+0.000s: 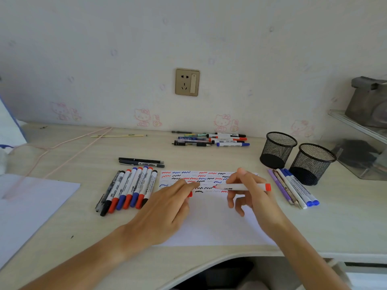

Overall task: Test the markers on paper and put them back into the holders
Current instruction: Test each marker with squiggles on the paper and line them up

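A: Over the paper (211,222), the right hand (249,191) is pinching a red marker (243,187), uncapped, tip pointing left just above the squiggle rows. Left hand (167,208) is curling loosely, and something red, likely the cap (190,194), is peeking out under its fingers; can't confirm the grip.

B: Holders?

A: Two mesh holders (278,149) are standing at the right of the tabletop (88,155), both looking empty. Markers are lying in a row (129,189) left of the paper, more pens (293,188) right of it, another pile (211,139) near the wall.

B: Risks?

A: I'm guessing the bare tip is drying out if recapping is slow, or smearing ink on the left fingers, which are sitting close to it. The cap could also be rolling off.

B: Labels?

A: Barrel print is showing but too blurry to read.
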